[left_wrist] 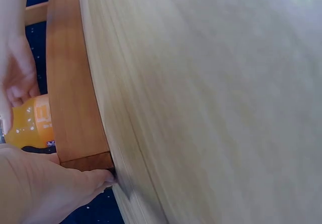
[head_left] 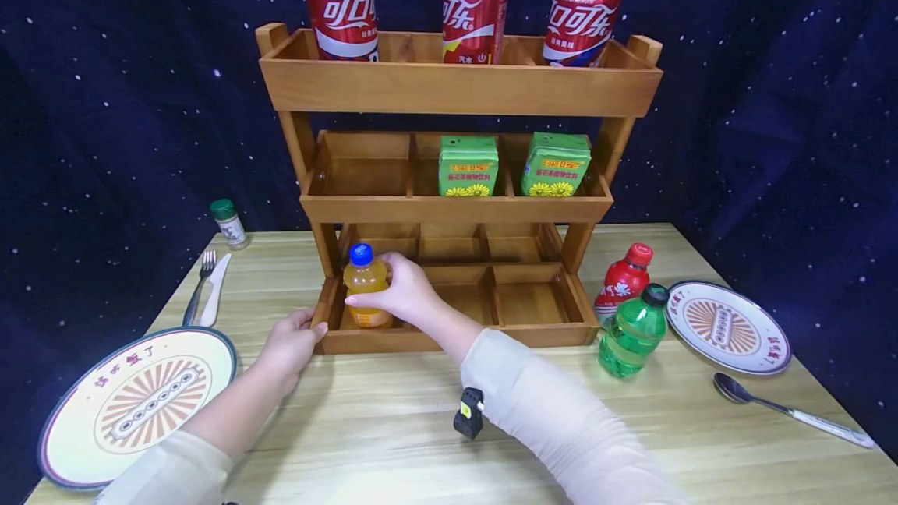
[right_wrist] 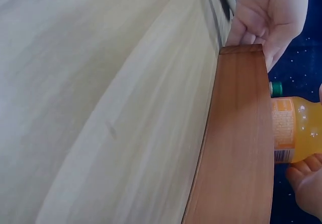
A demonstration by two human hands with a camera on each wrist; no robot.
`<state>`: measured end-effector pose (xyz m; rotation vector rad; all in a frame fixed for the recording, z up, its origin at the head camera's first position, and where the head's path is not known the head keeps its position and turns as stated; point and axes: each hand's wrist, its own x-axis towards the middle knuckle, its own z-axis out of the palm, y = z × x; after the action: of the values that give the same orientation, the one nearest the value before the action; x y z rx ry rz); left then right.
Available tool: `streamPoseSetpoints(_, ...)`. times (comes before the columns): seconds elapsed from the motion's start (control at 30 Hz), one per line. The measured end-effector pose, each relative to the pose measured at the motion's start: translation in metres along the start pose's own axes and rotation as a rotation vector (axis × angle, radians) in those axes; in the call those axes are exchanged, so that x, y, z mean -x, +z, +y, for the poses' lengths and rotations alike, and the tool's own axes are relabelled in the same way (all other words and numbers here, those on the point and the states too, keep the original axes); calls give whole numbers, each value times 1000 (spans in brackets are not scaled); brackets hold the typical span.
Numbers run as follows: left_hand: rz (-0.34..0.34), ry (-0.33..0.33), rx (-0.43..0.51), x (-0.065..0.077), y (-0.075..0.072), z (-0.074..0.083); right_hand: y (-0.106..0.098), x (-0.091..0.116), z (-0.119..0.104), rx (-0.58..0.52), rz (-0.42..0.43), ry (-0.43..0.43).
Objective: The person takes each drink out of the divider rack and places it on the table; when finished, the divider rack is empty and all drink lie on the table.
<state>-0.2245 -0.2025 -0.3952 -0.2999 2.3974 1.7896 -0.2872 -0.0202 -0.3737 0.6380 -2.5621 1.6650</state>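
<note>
An orange drink bottle [head_left: 365, 280] with a blue cap stands upright in the bottom tier's front left compartment. My right hand [head_left: 404, 291] grips it from the right, thumb across the front. In the right wrist view, the bottle's label [right_wrist: 283, 128] shows behind the front board. The lower left front corner of the wooden rack [head_left: 456, 337] is held by my left hand [head_left: 291, 345]. The left wrist view shows that hand [left_wrist: 50, 183] at the board's end, its far fingers partly hidden. Two green drink cartons [head_left: 468, 167] sit in the middle tier; three red cola cans [head_left: 341, 14] stand on top.
Right of the rack stand a red bottle [head_left: 623, 279] and a green bottle [head_left: 634, 333], near a plate [head_left: 761, 357] and a spoon [head_left: 765, 402]. To the left are another plate [head_left: 77, 411], a fork [head_left: 199, 287], a knife [head_left: 213, 294] and a green-capped shaker [head_left: 230, 226].
</note>
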Motion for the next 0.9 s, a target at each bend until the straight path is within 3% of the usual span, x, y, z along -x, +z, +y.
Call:
streamPoseSetpoints(0.37, -6, 4, -3, -2, 2, 5, -6, 0, -2, 8, 57, -79)
streamPoseSetpoints(0.57, -10, 5, 10, -1, -1, 4, -11, 7, -11, -58, 78, -197)
streamPoseSetpoints(0.77, -9, 8, 10, 0, -3, 1, -30, 25, -35, -64, 117, -315)
streamPoseSetpoints(0.9, -10, 12, 33, 0, -1, -2, -54, 47, -49, -151, 100, -257)
